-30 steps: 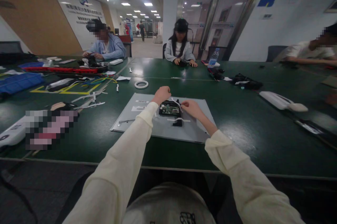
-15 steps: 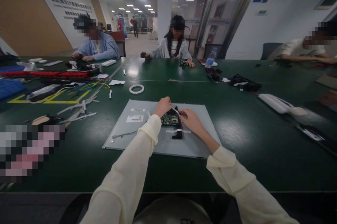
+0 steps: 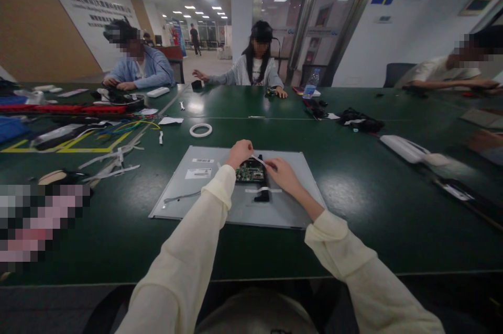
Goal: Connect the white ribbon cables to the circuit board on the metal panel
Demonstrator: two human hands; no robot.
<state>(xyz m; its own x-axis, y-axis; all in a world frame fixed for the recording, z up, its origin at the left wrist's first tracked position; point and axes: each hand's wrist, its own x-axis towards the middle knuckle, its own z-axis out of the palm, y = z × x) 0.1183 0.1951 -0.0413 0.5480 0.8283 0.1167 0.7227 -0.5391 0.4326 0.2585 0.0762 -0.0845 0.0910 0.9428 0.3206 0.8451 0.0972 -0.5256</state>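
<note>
A flat grey metal panel lies on the green table in front of me. On it sits a green circuit board beside a black bracket, with one white tape strip stuck across the bracket's lower part. Above the board, a second strip of white tape is stretched between my hands. My left hand pinches its left end, and my right hand pinches its right end near the bracket's top. Part of the board is hidden behind my left hand. A grey cable runs along the panel's left side.
Beyond the panel lies a white tape roll. Loose tape strips, wires and a red bar are at the left. A white device and a black bundle lie right. Co-workers sit around, with a water bottle opposite.
My view has shifted slightly. Both hands keep hold of the tape strip over the board, almost in place. Across the table, a co-worker's hand has lifted off a dark object.
</note>
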